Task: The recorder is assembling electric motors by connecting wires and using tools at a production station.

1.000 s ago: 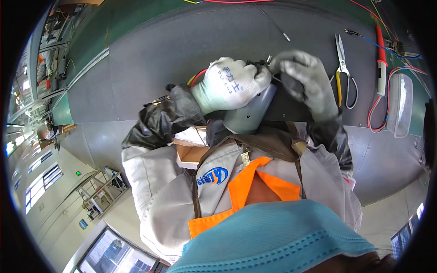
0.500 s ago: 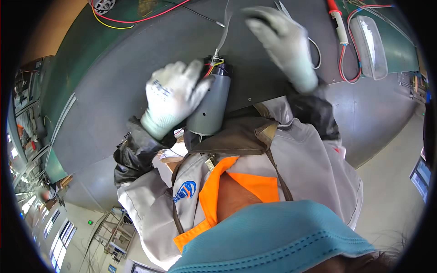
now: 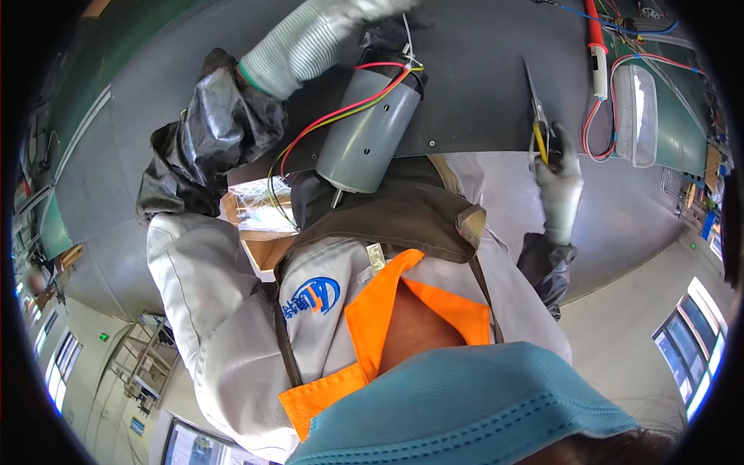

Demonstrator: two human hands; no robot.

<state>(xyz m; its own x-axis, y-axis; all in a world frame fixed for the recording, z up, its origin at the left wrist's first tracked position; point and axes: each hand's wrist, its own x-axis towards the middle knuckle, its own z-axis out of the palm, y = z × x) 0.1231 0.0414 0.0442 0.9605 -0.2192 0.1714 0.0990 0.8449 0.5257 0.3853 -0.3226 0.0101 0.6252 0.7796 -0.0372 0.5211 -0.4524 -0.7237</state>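
Lying across the near edge of the dark grey workbench (image 3: 480,93), the grey cylindrical motor (image 3: 366,132) is kept with its shaft end overhanging toward the body and its red and yellow wires (image 3: 341,112) trailing from the far cap, seemingly so the wired end faces the bench. The far end is reached by the left hand (image 3: 364,9) in a ribbed white glove, but whether its fingers are apart or closed cannot be told, as they leave the picture. To the right, yellow-handled pliers (image 3: 538,116) are clamped in the closed fingers of the grey-gloved right hand (image 3: 559,182), tips pointing away.
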